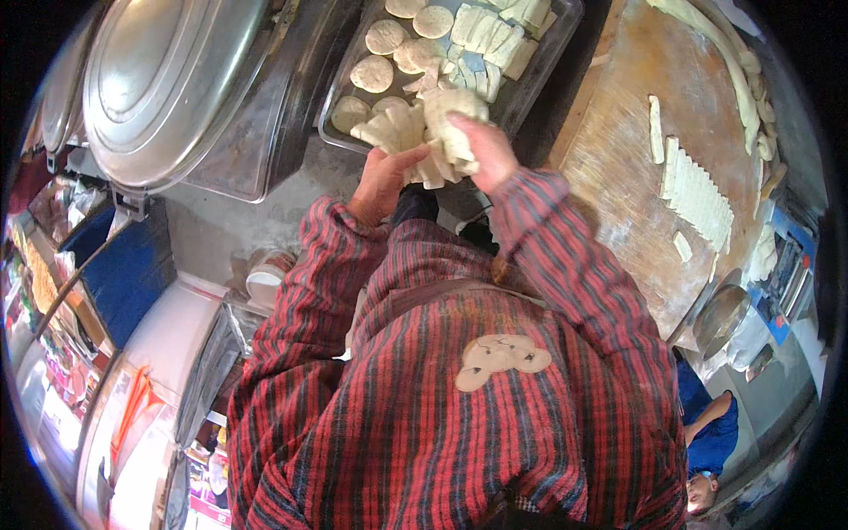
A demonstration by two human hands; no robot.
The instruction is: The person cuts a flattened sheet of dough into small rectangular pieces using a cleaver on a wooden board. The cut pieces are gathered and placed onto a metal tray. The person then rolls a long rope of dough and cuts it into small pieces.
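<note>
My left hand holds a fanned bunch of pale dough strips, thumb laid across their lower ends. Close beside it, my right hand grips a thicker stack of dough strips, fingers over its outer side. Both bunches are over the near edge of a dark metal tray, and some strips hang below my hands. Round flat dough pieces lie in the tray's left part. Rows of cut dough strips fill much of its right part. My hands hide some of the pieces beneath.
To the right, a floured wooden board bears a row of cut dough strips and a long dough roll. A metal bowl is by its near end. Large metal lids stand left. A person is at lower right.
</note>
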